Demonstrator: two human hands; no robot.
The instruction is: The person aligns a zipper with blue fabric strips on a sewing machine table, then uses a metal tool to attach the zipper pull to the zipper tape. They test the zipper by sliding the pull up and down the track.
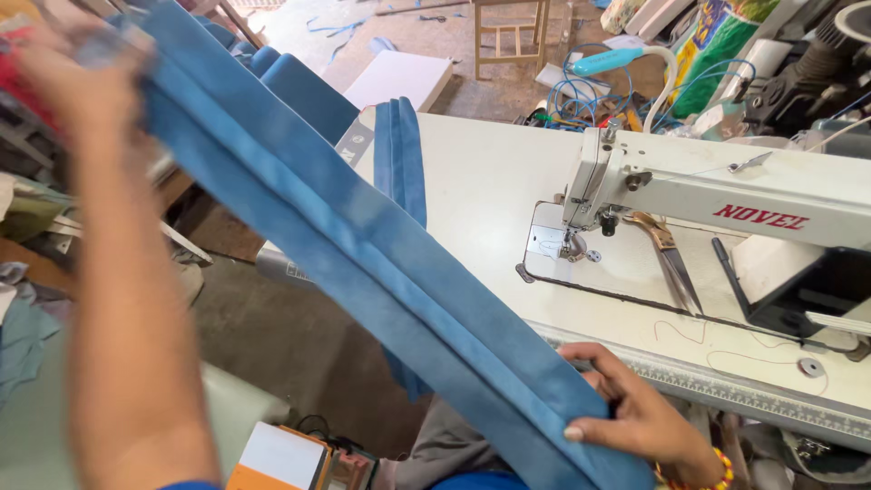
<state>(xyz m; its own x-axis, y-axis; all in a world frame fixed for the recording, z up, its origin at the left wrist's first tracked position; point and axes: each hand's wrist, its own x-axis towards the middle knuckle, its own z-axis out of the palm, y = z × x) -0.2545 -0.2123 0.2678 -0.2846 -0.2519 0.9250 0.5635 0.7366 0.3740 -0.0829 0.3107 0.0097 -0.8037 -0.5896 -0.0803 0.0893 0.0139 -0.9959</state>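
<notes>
Blue strip (363,245): long folded fabric band, stretched taut between both hands, slanting above the worktop's (481,181) near-left edge.
Right hand (635,413): fingers clamped on the strip's lower end, pinning the fold flat.
Left hand (68,82): raised and blurred at the upper end; grip unclear.
Second strip (401,159): lies flat on the worktop, hanging over its edge.
Sewing machine (708,195): right, scissors (671,259) beside its needle.

A white sewing table (481,181) carries a sewing machine (717,195), scissors (671,259) and folded blue fabric (399,159).
</notes>
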